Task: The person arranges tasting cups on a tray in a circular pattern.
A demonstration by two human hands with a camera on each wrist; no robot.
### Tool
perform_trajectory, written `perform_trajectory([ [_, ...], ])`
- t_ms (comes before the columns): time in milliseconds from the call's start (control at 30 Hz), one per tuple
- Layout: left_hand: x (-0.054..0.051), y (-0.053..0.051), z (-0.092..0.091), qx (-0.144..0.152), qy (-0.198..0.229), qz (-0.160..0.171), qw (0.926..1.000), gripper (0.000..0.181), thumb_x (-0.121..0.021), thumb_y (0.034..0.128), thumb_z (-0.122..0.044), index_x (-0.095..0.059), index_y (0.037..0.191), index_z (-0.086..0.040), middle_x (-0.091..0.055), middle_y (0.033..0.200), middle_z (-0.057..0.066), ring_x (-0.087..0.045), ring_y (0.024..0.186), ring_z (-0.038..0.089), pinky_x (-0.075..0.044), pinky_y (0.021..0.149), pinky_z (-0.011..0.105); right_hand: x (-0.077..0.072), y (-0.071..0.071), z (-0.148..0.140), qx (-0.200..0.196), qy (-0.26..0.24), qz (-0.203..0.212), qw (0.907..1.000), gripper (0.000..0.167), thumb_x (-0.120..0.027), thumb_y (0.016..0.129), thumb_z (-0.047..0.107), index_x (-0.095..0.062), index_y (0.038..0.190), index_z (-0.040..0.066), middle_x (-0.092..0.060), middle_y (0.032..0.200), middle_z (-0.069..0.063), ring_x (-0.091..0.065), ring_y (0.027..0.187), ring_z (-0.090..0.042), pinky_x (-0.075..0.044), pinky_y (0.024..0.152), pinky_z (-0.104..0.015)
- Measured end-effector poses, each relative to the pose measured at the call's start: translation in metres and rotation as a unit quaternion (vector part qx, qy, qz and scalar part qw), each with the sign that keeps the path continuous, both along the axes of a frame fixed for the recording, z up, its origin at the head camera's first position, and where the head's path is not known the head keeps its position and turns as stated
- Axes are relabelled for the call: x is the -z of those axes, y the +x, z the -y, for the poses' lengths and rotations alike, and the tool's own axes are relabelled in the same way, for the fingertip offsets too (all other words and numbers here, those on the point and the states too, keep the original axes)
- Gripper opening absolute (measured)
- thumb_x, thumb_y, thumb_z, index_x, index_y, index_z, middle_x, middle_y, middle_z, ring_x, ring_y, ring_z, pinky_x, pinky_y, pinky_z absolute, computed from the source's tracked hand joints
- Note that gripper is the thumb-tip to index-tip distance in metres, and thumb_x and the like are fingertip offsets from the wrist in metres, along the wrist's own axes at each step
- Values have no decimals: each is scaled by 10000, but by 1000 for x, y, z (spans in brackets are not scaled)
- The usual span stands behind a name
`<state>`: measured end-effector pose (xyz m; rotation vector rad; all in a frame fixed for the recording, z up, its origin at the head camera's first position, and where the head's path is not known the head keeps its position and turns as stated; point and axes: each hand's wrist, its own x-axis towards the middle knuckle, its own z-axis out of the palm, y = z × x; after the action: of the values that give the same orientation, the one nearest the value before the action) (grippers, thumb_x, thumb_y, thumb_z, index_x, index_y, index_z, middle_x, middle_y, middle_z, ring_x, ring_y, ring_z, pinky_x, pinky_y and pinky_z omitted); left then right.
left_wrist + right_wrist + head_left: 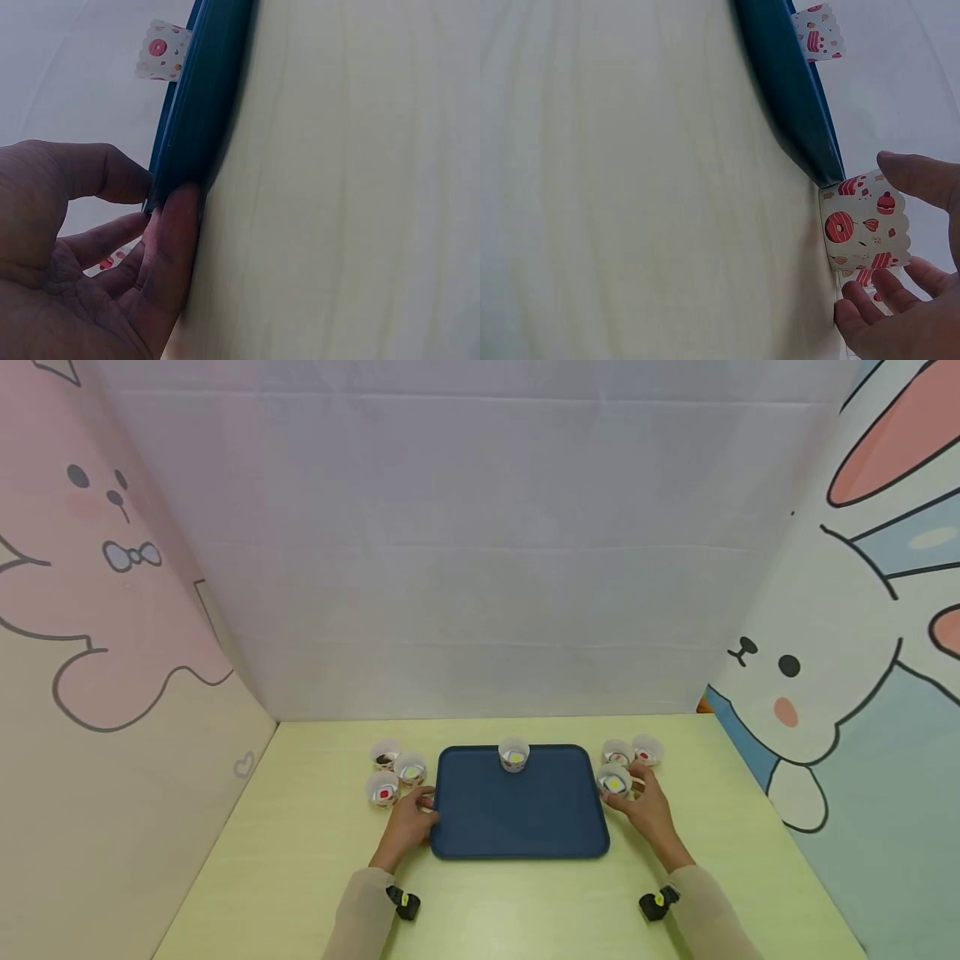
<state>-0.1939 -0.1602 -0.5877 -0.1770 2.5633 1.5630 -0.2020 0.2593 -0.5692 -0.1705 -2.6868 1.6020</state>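
A dark blue tray (521, 814) lies flat on the table. My left hand (408, 820) grips its left rim, thumb on one side and fingers on the other in the left wrist view. At the tray's right edge, my right hand (645, 802) holds a paper baking cup (866, 221) printed with doughnuts and cupcakes, between thumb and fingers. That cup has a yellow-green piece inside, seen from the head view. Another paper cup (513, 755), also with a yellow-green piece, stands near the tray's back edge.
Left of the tray stand three more cups: one with something dark (386, 755), one with a green piece (410, 768), one with a red piece (382, 790). Beyond my right hand are two others, a pale-centred cup (617, 752) and a red-centred cup (647, 750).
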Motion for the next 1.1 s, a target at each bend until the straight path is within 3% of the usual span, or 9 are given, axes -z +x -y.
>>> perform_trajectory([
  [367, -2, 2, 0, 2, -33, -35, 10000, 535, -628, 792, -37, -564, 1323, -17, -627, 1026, 130, -560, 644, 148, -505, 466, 292, 5, -7, 0, 38, 235, 404, 9989, 816, -767, 825, 239, -304, 1468, 44, -346, 1502, -264, -370, 1375, -477, -377, 1089, -570],
  [633, -2, 2, -1, 7, -94, -132, 9999, 533, -631, 778, -37, -577, 1308, -12, -623, 1007, 123, -559, 655, 147, -504, 473, 300, 7, -9, 4, 124, 595, 246, 9979, 780, -774, 809, 246, -360, 1433, 26, -504, 1372, -244, -508, 1213, -384, -415, 954, -473],
  [1100, -5, 4, -1, -4, -155, -110, 9998, 528, -635, 782, -49, -579, 1306, -17, -620, 1013, 121, -567, 664, 142, -499, 465, 293, 11, -9, 3, 134, 724, 189, 9971, 769, -774, 823, 209, -375, 1443, -10, -488, 1411, -271, -481, 1278, -422, -399, 1040, -548],
])
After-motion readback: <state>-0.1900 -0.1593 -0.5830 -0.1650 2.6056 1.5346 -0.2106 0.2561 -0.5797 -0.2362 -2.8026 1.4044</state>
